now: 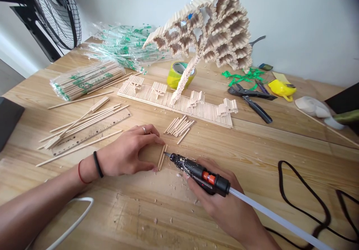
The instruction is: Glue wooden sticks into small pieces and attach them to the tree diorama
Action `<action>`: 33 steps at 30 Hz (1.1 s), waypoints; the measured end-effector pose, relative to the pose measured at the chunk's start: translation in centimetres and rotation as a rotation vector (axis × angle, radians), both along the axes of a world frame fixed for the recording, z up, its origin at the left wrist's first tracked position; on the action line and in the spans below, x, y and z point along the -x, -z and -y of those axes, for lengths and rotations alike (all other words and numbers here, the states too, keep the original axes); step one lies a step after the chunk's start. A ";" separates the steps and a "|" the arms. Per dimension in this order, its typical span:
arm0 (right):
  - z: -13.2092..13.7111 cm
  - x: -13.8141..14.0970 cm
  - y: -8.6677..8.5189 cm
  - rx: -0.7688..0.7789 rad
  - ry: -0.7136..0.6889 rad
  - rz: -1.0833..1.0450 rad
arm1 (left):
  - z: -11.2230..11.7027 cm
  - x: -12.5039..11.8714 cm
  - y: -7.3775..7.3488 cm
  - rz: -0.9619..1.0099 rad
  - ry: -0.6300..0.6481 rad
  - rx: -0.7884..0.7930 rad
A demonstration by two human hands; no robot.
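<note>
My right hand (224, 205) is wrapped around a black hot glue gun (196, 171) with a long translucent glue stick (269, 209) coming out of its back. Its metal nozzle touches, or nearly touches, a pair of short wooden sticks (161, 158) lying side by side. Across from it, the thumb and index finger of my left hand (133, 149) pinch these sticks at their two ends. Just beyond lies a small pile of cut sticks (178, 126). Farther back stands a stick model: a slatted base (168, 106) with a slanted trunk and a large honeycomb-like crown (224, 29).
Left are a clear ruler (95, 130), long sticks (81, 125) and a bagged stick bundle (89, 80). Yellow tape (172, 78) stands behind the base. Pliers (252, 93) and a yellow tape measure (282, 89) lie right. A black cord (301, 190) loops at lower right; a fan (56, 11) stands at upper left.
</note>
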State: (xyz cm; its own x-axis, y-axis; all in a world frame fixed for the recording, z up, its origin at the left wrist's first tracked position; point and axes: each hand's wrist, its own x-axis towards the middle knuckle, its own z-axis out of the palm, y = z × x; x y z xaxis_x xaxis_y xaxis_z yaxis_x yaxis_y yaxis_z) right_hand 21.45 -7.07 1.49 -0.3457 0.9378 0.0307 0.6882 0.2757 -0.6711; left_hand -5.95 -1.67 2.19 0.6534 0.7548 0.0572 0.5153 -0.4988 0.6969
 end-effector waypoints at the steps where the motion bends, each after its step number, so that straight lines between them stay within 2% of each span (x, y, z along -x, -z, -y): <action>1: 0.0 0.0 0.0 -0.002 0.004 0.001 | 0.0 0.0 0.0 0.000 0.000 0.000; 14: -0.1 0.3 -0.1 0.010 0.050 -0.026 | 0.1 0.0 1.1 0.048 -0.014 -0.049; 23: -0.2 0.6 -0.1 0.009 0.066 -0.023 | -0.1 -0.1 -0.1 -0.013 -0.003 -0.010; 33: 0.0 0.6 0.3 -0.028 0.089 -0.032 | -0.1 -0.1 0.0 -0.016 -0.002 -0.012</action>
